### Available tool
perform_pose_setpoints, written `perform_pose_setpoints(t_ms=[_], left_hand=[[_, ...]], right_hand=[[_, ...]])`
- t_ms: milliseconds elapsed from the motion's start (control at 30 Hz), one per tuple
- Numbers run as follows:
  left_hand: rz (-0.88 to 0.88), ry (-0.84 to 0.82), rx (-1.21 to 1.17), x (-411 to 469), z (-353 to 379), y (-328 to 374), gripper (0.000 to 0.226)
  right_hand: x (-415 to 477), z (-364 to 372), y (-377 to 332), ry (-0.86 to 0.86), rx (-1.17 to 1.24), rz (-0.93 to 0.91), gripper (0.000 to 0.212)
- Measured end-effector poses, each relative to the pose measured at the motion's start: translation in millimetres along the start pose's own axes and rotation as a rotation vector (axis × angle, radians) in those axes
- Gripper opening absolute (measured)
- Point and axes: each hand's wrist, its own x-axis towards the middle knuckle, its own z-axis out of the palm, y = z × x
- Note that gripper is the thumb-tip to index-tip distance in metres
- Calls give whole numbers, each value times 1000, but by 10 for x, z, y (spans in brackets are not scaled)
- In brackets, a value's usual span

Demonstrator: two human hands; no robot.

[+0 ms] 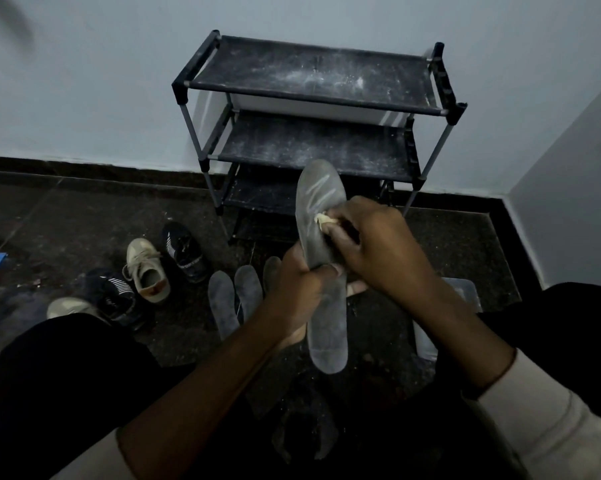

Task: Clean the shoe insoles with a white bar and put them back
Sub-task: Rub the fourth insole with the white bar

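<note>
Down on the floor (84,216) at right, a clear box (463,292), contents unreadable; left hand (299,292) grips the grey insole (318,202) mid-length, right hand (378,247) pinches the white bar (321,220) against it.

Left grip (299,292) and right grip (372,244) both curled tight, forearms converging ahead.

Left hand (297,292) grips a grey insole (321,237) (upright) while right hand (372,244) presses a white bar (321,220) on it
</note>
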Motion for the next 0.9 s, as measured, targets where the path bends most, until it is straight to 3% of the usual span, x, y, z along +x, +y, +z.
perform_pose_setpoints(t_ms=[133, 267, 400, 500, 633, 800, 900], left_hand=[[25, 3, 72, 24, -34, 7, 39], [4, -16, 24, -15, -27, -13, 51], [12, -31, 42, 3, -15, -19, 53], [33, -16, 71, 13, -43, -23, 48], [-24, -58, 23, -24, -2, -39, 52], [5, -43, 76, -11, -13, 4, 54], [-16, -60, 63, -33, 4, -1, 58]], right_hand=[[-59, -2, -98, -8, 167, 97, 16], [-37, -54, -41, 25, 134, 157, 14], [9, -39, -96, -2, 259, 218, 14], [-47, -44, -107, -80, 276, 219, 18], [46, -71, -66, 35, 251, 221, 12], [-11, -72, -89, -126, 276, 147, 17], [33, -93, -27, 2, 251, 174, 14]])
